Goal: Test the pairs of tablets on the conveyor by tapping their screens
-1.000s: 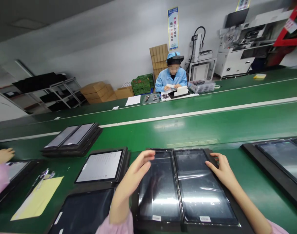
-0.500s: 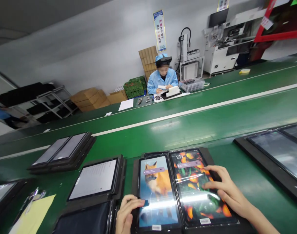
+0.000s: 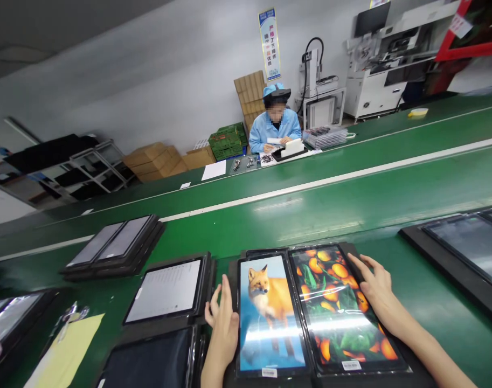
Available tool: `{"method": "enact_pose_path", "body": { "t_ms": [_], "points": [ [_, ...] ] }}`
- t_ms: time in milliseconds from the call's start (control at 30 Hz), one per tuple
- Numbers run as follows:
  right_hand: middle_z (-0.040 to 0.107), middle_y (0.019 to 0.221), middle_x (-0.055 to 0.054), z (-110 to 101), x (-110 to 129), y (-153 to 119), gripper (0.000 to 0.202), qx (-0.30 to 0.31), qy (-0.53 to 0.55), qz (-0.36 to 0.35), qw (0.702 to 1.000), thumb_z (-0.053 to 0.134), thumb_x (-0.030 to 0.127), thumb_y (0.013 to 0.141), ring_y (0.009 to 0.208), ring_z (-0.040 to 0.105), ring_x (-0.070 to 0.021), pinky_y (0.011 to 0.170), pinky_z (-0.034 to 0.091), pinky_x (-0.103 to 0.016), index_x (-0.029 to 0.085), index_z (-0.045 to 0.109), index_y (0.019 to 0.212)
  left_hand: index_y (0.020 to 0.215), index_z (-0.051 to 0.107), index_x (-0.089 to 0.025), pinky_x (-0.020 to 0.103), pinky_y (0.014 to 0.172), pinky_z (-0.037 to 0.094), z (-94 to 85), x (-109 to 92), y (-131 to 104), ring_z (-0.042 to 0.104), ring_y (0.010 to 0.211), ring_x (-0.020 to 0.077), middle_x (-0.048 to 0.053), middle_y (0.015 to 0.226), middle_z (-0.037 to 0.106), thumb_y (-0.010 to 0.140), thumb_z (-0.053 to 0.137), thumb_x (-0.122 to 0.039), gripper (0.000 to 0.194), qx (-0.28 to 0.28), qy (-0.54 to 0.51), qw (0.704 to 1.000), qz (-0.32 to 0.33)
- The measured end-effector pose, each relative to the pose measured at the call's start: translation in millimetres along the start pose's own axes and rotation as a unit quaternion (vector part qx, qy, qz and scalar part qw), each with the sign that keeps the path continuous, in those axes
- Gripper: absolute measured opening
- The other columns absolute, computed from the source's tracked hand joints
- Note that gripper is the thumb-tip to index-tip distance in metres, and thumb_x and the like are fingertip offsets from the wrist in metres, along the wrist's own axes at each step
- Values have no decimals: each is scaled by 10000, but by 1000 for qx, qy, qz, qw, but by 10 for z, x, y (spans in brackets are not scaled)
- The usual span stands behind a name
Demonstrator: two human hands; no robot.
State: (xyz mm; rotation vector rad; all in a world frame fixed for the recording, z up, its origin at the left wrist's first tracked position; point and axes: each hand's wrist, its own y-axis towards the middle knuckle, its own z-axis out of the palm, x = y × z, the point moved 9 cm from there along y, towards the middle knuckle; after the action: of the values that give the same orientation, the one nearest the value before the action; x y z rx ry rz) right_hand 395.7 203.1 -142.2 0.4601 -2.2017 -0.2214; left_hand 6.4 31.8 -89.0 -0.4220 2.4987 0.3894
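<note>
Two lit tablets lie side by side in a black tray (image 3: 231, 285): the fox tablet (image 3: 270, 328) on the left and the orange-fruit tablet (image 3: 334, 302) on the right. Beside the fox tablet's left edge is my left hand (image 3: 222, 328), raised with its fingers apart and nothing in it. My right hand (image 3: 375, 291) rests along the right edge of the orange-fruit tablet, fingers spread, holding nothing. Both screens show only their pictures, with small white labels at the bottom.
Left of the tray sit a white-screen tablet (image 3: 165, 291), a dark-screen tablet (image 3: 149, 358), a tablet stack (image 3: 112, 242) and yellow paper (image 3: 68, 350). More tablets (image 3: 468, 248) lie at right. Across the green bench (image 3: 330, 210) sits a person in blue (image 3: 275, 129).
My left hand has left the fox screen and lifted beside its edge. My right hand has moved off the orange-fruit screen to its right edge. The clocks and notification bars have vanished.
</note>
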Motion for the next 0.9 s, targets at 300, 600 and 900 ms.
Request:
{"method": "enact_pose_path", "body": {
  "t_ms": [300, 600, 900],
  "points": [
    [407, 1429, -162, -2, -4, -67, 643, -1, -30, -37, 999, 146, 618, 1052, 1337, 363, -417, 1091, 292, -742, 289, 305, 1581, 1599, 299, -244, 514, 1162, 314, 92, 123, -403, 499, 1357, 310, 148, 1555, 462, 967, 80, -765, 848, -68, -137, 988, -23],
    [443, 1392, -168, -63, -102, -58, 676, -31, -30, -37, 998, 126, 626, 1048, 1323, 392, -406, 1099, 327, -693, 239, 383, 1539, 1597, 305, -267, 552, 1125, 328, 171, 77, -340, 532, 1305, 336, 140, 1550, 471, 939, 33, -792, 885, -33, -105, 994, -30],
    [444, 1527, -94, -63, 991, -314, 504, 173, 7, -211, 962, 396, 533, 1066, 1367, 437, -347, 1085, 457, -531, 349, 465, 1530, 1568, 351, -209, 563, 1139, 341, 119, 47, -314, 537, 1305, 350, 184, 1530, 483, 873, 57, -880, 1010, -35, -116, 992, -36]
  ]
}}
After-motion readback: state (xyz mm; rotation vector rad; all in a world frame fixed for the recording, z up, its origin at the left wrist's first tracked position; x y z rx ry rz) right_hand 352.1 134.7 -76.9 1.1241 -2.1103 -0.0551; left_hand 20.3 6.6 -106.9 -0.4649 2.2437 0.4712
